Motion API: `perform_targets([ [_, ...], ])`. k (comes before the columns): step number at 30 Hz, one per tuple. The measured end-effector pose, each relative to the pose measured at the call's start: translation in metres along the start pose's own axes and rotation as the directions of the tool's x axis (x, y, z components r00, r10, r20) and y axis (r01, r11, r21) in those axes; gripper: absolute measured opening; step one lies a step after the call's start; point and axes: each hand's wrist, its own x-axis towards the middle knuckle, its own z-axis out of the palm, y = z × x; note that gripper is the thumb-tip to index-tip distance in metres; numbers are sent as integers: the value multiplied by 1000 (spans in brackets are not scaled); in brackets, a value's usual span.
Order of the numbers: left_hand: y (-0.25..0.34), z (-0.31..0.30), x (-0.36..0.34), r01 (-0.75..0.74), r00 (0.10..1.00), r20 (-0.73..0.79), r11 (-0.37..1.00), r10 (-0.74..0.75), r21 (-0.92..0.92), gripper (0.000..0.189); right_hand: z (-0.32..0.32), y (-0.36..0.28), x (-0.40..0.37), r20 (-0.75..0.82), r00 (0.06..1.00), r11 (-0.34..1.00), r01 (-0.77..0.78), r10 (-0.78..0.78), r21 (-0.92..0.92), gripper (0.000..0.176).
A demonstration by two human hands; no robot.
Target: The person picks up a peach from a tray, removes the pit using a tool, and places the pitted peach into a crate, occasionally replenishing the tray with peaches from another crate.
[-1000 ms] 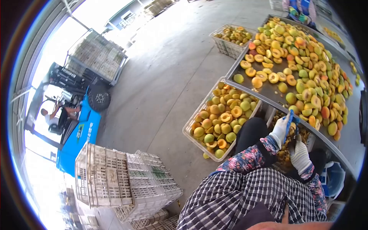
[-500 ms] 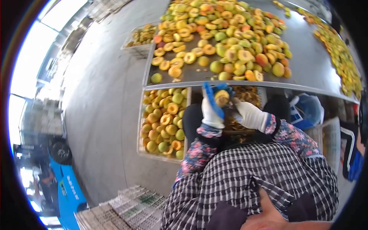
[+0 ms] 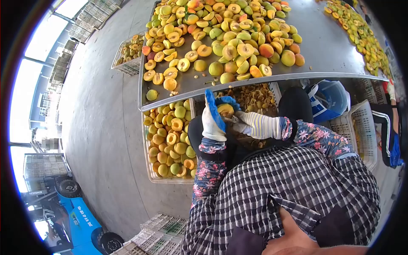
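My left hand [image 3: 213,122], in a white glove with blue coating, is closed around a yellow peach half [image 3: 226,110] with its cut side up. Right against that fruit is my right hand [image 3: 256,124] in a striped white glove, fingers closed. Something small and greyish shows at its fingertips, too small to name. Both hands are just below the edge of the metal table [image 3: 321,63], over a container of brown peach pits and scraps [image 3: 259,95]. A heap of whole and halved peaches [image 3: 245,50] lies on the table.
To the left stands a crate of peaches [image 3: 149,170], with another filled crate [image 3: 114,63] beyond. A blue bucket [image 3: 333,108] and white crate [image 3: 370,140] are at right. A blue forklift [image 3: 80,221] and stacked crates [image 3: 163,225] are lower left. Another person's gloved hand [image 3: 391,90] shows far right.
The view has shifted, so the table and hands sit further left and the forklift shows more fully. My left hand still holds the peach half, with my right hand at it.
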Motion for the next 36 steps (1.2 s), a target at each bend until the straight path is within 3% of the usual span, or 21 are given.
perform_targets([
  [1,3,2,-3,28,1000,9,999,-28,-41,62,-12,-18,0,141,960,933,-270,242,237,26],
  [3,4,6,-5,11,1000,-11,999,-12,-51,60,-29,-55,7,536,671,453,-741,512,495,29],
  [9,4,8,0,18,995,102,971,7,-240,57,-26,-51,6,632,676,-93,-652,379,753,35],
  [11,2,6,3,46,996,80,982,-32,-184,60,-30,-45,6,685,669,-225,-648,288,728,36],
  [13,-8,-13,14,-156,978,157,981,137,113,54,-34,-50,8,728,585,-303,-665,357,683,36],
  [15,-14,-27,20,-327,937,-42,911,348,251,56,-42,-48,0,683,603,-216,-663,413,716,36],
  [17,0,-40,11,-275,944,-153,953,292,125,55,-58,-47,-8,596,635,-98,-640,491,762,36],
  [18,5,-58,5,-294,935,-166,946,314,135,52,-65,-43,-10,558,641,7,-660,528,751,34],
  [19,5,-85,5,-409,869,-135,845,476,345,52,-65,-40,-17,399,592,198,-699,700,688,36],
  [20,14,-98,-10,-389,849,-242,865,470,317,52,-68,-33,-22,288,615,430,-749,734,505,38],
  [21,27,-111,-27,-373,823,-338,883,457,285,51,-69,-31,-23,242,587,469,-784,773,407,38],
  [23,35,-166,-52,-337,659,-383,709,648,620,47,-73,-31,-30,115,542,514,-833,832,204,37],
  [25,34,-212,-73,-302,583,-587,821,561,485,50,-76,-27,-39,140,542,494,-826,829,272,37],
  [27,15,-266,-99,-86,614,-593,791,521,606,42,-75,-26,-43,151,539,488,-828,829,275,36],
  [28,-11,-317,-111,195,715,-318,258,623,946,40,-73,-27,-44,148,528,477,-833,836,281,36],
  [29,-34,-353,-123,309,858,-61,-418,511,854,39,-70,-28,-43,143,517,465,-838,844,286,36],
  [30,-41,-334,-137,427,895,-294,-455,336,781,49,-67,-29,-42,136,504,452,-843,853,291,35],
  [31,-50,-310,-147,510,800,-368,-212,474,834,59,-66,-28,-40,157,512,456,-842,845,289,34],
  [33,-60,-305,-154,509,814,-343,-290,469,810,69,-65,-26,-38,152,526,471,-833,837,289,33],
  [34,-59,-310,-152,465,821,-333,-204,464,862,68,-67,-26,-38,157,514,464,-844,843,268,31],
  [36,-29,-280,-142,584,810,-504,-337,299,739,61,-66,-35,-32,154,516,464,-840,842,282,29],
])
